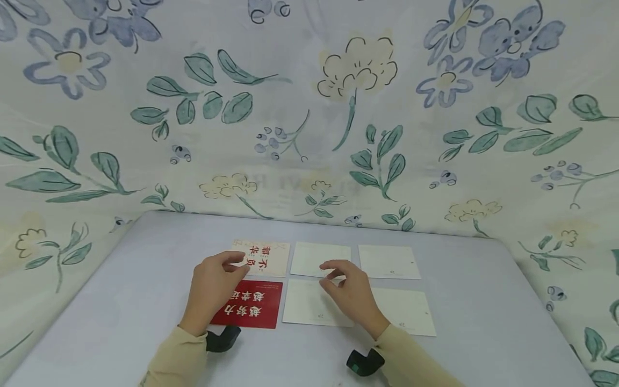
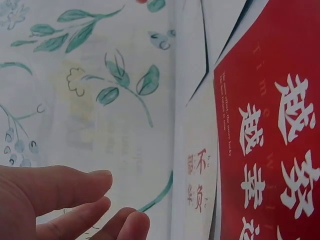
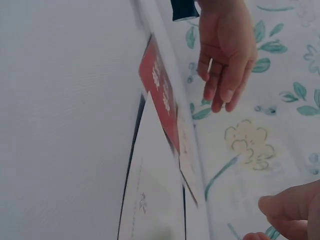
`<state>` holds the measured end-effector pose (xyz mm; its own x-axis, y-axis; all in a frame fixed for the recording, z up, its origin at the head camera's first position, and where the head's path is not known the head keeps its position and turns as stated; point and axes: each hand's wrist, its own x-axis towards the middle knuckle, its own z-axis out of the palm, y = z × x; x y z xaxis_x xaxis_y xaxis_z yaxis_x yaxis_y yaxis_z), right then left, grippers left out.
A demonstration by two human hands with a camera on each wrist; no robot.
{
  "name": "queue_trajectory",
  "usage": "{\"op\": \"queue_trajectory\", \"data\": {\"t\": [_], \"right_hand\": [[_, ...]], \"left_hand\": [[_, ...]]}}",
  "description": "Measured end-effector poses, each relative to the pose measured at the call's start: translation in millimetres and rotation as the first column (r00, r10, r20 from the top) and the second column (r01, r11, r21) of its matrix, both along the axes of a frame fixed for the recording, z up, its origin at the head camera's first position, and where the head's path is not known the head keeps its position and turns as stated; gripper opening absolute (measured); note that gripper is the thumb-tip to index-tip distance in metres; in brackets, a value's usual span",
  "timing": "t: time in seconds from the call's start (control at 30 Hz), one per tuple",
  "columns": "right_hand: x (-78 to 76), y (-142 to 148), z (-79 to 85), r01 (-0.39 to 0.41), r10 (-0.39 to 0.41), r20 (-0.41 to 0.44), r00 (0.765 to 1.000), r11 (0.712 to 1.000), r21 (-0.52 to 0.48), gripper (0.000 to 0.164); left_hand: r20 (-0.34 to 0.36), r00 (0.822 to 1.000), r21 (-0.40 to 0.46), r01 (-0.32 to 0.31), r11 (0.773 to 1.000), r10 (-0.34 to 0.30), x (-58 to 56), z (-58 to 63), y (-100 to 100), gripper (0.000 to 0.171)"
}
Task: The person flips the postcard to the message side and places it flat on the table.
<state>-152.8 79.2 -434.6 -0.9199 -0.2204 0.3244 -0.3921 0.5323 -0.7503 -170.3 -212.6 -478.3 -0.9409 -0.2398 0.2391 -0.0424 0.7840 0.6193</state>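
Note:
My left hand (image 1: 216, 287) hovers over the left cards, its fingers loosely bent and nothing between them. Below it lies a red card (image 1: 271, 305) with white characters. Behind that is a cream card (image 1: 275, 258) with red characters, partly covered by the fingertips. To the right, my right hand (image 1: 352, 294) is held above the white cards, thumb and fingers apart with no card between them. Under it lies a near white card (image 1: 304, 306); a far white card (image 1: 309, 257) is just beyond its fingertips. In the left wrist view, the left fingers (image 2: 65, 190) show apart from the cards.
At the right of the two rows lie a far white card (image 1: 389, 262) and a near white card (image 1: 411, 312). All lie flat on a pale table (image 1: 483, 301). A flower-patterned cloth (image 1: 300, 70) rises behind its back edge. Dark wrist devices (image 1: 365, 363) sit below both wrists.

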Motion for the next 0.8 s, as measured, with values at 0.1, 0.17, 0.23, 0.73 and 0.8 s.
{"op": "queue_trajectory", "data": {"t": [0.1, 0.17, 0.23, 0.73, 0.8], "right_hand": [[-4.3, -7, 2.3, 0.001, 0.000, 0.055, 0.999, 1.000, -0.006, 0.028], [-6.8, -13, 3.6, 0.004, -0.004, 0.084, 0.996, 1.000, -0.004, 0.029], [-9.8, -19, 4.1, 0.006, -0.005, 0.104, 0.995, 1.000, -0.004, 0.032], [-28.0, -67, 8.6, 0.013, -0.011, 0.321, 0.947, 1.000, -0.006, 0.053], [-30.3, -72, 7.7, 0.028, -0.021, 0.351, 0.936, 1.000, -0.013, 0.054]], "left_hand": [[-0.016, 1.000, 0.005, -0.027, 1.000, 0.027, -11.0, -11.5, -10, 0.048], [-0.026, 0.998, 0.011, -0.049, 0.999, 0.049, -15.9, -13.2, -14, 0.048], [-0.024, 0.998, 0.015, -0.065, 0.998, 0.065, -20.0, -13.2, -18, 0.051], [0.053, 0.985, 0.049, -0.169, 0.984, 0.167, -38.9, -3.3, -43, 0.058], [0.093, 0.983, 0.081, -0.165, 0.983, 0.158, -32.4, 15.1, -38, 0.057]]}}
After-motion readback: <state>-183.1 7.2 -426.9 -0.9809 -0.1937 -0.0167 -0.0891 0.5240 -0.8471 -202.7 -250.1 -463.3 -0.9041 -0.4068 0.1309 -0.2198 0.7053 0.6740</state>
